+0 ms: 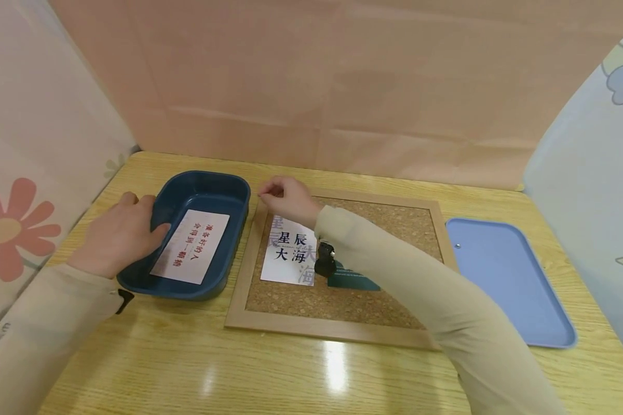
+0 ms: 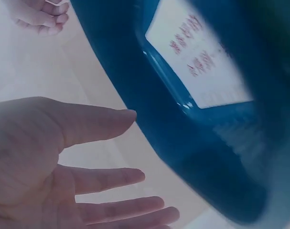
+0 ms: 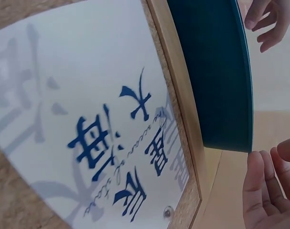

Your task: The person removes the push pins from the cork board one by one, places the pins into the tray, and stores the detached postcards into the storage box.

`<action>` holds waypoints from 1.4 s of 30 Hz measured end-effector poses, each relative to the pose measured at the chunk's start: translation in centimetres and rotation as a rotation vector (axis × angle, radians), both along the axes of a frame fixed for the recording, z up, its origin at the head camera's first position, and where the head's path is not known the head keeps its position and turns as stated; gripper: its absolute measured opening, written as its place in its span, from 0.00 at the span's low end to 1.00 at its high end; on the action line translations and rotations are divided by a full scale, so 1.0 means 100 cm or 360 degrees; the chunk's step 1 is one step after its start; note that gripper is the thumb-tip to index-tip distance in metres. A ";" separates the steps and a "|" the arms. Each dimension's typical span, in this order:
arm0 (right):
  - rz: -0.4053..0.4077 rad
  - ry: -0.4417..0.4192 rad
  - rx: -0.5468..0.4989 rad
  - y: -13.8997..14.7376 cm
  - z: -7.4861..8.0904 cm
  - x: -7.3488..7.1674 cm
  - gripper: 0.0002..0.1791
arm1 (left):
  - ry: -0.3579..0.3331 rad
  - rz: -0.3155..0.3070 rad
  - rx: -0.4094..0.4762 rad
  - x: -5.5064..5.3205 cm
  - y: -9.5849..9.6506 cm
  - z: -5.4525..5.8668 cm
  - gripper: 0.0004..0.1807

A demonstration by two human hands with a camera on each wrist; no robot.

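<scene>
My left hand (image 1: 119, 233) is at the left side of a dark blue bin (image 1: 239, 230), its thumb by the rim and fingers fairly straight. Inside the bin lies a white card with red characters (image 1: 192, 245). Near the bin's far right corner is my right hand (image 1: 291, 199), fingers loosely bent and thumb close to them; nothing shows between them. Below that hand, a white card with blue characters (image 1: 288, 265) lies on a framed cork board (image 1: 291, 302), with a small pin (image 3: 168, 211) at one corner. My right sleeve partly covers a dark green card (image 1: 350, 280).
A light blue tray (image 1: 509, 282) stands right of the cork board, with a small shiny pin (image 1: 457, 246) near its left edge. Everything is on a wooden table (image 1: 187, 357), with a brown paper-like backdrop (image 1: 342, 86) behind and patterned side panels.
</scene>
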State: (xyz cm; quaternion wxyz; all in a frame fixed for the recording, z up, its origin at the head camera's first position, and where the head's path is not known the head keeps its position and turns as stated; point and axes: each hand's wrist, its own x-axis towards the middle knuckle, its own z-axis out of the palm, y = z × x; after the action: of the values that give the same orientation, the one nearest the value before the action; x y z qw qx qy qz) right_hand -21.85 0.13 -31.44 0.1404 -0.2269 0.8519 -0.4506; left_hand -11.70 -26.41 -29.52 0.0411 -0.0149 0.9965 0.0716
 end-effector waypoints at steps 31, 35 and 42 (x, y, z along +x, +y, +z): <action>-0.0090 -0.0084 0.0028 0.033 0.002 0.000 0.14 | -0.0047 -0.0198 0.0123 -0.011 0.063 0.029 0.36; -0.0088 -0.0079 0.0022 0.039 -0.002 -0.001 0.15 | -0.0056 -0.0220 0.0138 -0.010 0.071 0.030 0.34; -0.0120 -0.0082 0.0017 0.047 -0.003 -0.003 0.15 | -0.0024 -0.0277 0.0159 -0.010 0.086 0.033 0.33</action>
State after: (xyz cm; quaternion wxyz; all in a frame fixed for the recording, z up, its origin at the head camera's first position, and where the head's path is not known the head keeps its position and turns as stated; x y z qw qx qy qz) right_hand -22.16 4.87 -31.79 0.1464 -0.1821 0.8584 -0.4566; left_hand -12.75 -17.79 -26.26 0.0552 0.0734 0.9888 0.1173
